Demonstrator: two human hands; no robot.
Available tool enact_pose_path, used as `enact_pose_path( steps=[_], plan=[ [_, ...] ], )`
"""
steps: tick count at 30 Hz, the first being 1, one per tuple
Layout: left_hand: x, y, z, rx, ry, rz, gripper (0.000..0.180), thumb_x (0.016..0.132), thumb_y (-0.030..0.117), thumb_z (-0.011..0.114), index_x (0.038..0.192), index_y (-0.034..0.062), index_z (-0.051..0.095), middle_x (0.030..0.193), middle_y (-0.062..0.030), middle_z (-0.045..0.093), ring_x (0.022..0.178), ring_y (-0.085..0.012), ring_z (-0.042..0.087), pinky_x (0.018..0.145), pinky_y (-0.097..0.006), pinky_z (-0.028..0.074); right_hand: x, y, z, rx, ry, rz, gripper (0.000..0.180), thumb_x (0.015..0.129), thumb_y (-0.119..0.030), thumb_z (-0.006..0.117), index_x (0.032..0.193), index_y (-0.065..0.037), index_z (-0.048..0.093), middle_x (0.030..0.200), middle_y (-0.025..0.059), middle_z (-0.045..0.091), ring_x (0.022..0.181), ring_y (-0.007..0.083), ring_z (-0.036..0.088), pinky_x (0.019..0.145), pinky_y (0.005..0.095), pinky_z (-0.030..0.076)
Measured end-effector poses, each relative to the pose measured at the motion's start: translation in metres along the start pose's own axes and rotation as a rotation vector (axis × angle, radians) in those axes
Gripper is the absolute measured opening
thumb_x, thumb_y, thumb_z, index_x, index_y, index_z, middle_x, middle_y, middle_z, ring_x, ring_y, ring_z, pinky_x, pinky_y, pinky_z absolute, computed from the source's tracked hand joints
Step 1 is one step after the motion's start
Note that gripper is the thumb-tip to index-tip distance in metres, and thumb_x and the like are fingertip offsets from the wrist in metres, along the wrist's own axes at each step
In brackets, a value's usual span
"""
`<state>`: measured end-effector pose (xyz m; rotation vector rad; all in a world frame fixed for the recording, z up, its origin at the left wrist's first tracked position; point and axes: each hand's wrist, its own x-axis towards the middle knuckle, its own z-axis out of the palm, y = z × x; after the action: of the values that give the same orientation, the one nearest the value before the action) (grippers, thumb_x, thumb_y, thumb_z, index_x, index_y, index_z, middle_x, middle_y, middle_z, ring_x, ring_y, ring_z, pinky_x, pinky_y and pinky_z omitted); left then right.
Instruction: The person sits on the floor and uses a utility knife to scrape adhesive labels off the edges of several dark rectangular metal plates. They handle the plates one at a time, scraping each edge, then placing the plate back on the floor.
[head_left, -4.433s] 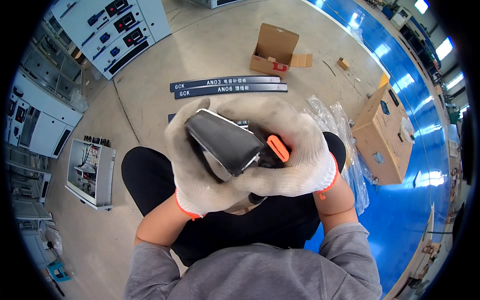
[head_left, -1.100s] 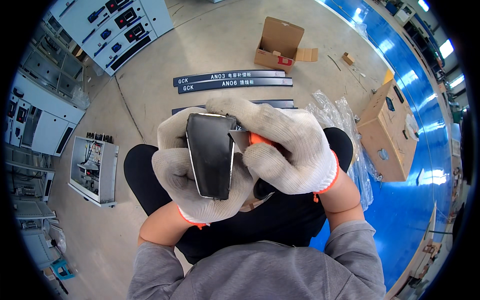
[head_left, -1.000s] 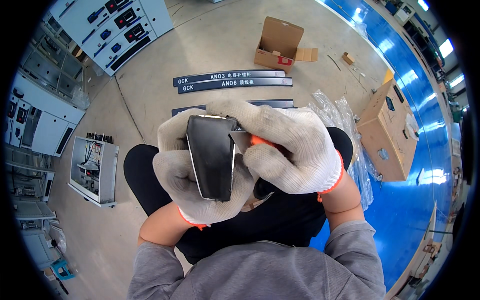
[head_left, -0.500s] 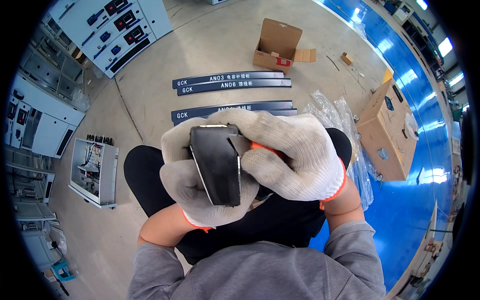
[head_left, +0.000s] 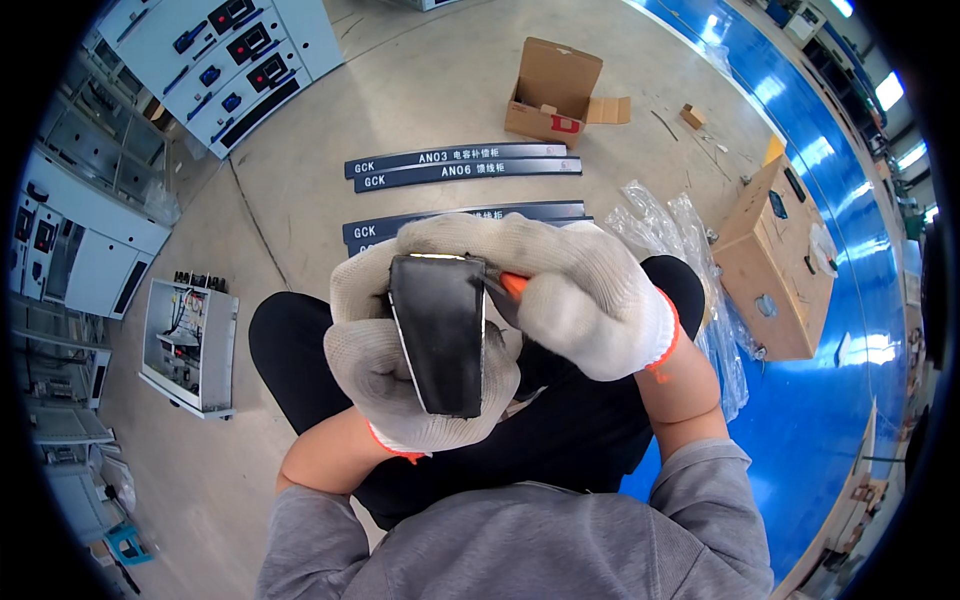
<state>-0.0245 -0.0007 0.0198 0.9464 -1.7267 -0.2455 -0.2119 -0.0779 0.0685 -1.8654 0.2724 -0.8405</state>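
My left hand [head_left: 362, 365], in a white knit glove, is closed around a black tapered piece [head_left: 440, 340] with bright metal edges. The wide end of this piece points away from me and its narrow end lies towards my body. In my gloved right hand [head_left: 590, 295] is an orange-handled knife [head_left: 514, 286], gripped between thumb and fingers. Its grey blade lies along the right edge of the black piece, mostly hidden. My right fingers reach over the far end of the piece.
Beyond my hands, dark lettered nameplate strips [head_left: 468, 175] lie on the floor. Past them stands an opened cardboard box [head_left: 545, 122]. Clear plastic wrap [head_left: 690, 270] and a wooden crate [head_left: 775, 265] are at right. An open metal electrical box [head_left: 188, 345] and switch cabinets [head_left: 100, 235] stand at left.
My right hand has turned and shifted slightly, its fingers now further over the far end of the black piece. The blade has dropped lower along the edge. The piece has tilted a little.
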Motion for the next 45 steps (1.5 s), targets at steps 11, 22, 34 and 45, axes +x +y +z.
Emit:
enact_pose_path(
  steps=[11, 22, 34, 45],
  plan=[
    [0.003, -0.003, -0.015, 0.062, -0.054, 0.083, 0.053, 0.075, 0.016, 0.090, 0.120, 0.0054, 0.063, 0.130, -0.0169, 0.052, 0.117, -0.0279, 0.058, 0.092, -0.037, 0.050, 0.000, 0.016, 0.000, -0.165, 0.005, -0.134, 0.056, 0.097, -0.018, 0.059, 0.151, -0.002, 0.054, 0.099, 0.0171, 0.077, 0.085, 0.0324, 0.077, 0.078, 0.0370, 0.061],
    [-0.002, 0.011, -0.029, 0.355, -0.226, -0.065, 0.067, 0.084, 0.017, 0.084, 0.141, 0.0050, 0.052, 0.133, -0.0146, 0.057, 0.119, -0.0249, 0.060, 0.099, -0.035, 0.050, 0.004, 0.029, 0.006, -0.226, 0.078, -0.301, 0.054, 0.104, -0.029, 0.055, 0.146, 0.004, 0.056, 0.094, 0.0171, 0.075, 0.073, 0.0278, 0.075, 0.068, 0.0353, 0.060],
    [-0.054, -0.041, -0.026, -0.026, 0.171, -0.445, 0.062, 0.116, 0.031, 0.043, 0.168, 0.0164, 0.013, 0.166, -0.0064, 0.032, 0.155, -0.0191, 0.033, 0.131, -0.036, 0.028, -0.005, 0.024, 0.010, -0.312, 0.181, -0.208, 0.046, 0.099, -0.028, 0.067, 0.141, -0.010, 0.064, 0.082, 0.0088, 0.073, 0.063, 0.0268, 0.069, 0.056, 0.0325, 0.053],
    [-0.057, -0.037, -0.031, -0.230, 0.103, -0.410, 0.065, 0.110, 0.032, 0.051, 0.164, 0.0156, 0.020, 0.160, -0.0055, 0.037, 0.151, -0.0189, 0.037, 0.127, -0.037, 0.030, -0.012, 0.022, 0.012, -0.265, 0.241, -0.192, 0.050, 0.098, -0.031, 0.070, 0.144, -0.012, 0.062, 0.078, 0.0056, 0.069, 0.057, 0.0236, 0.063, 0.052, 0.0309, 0.048]
  ],
)
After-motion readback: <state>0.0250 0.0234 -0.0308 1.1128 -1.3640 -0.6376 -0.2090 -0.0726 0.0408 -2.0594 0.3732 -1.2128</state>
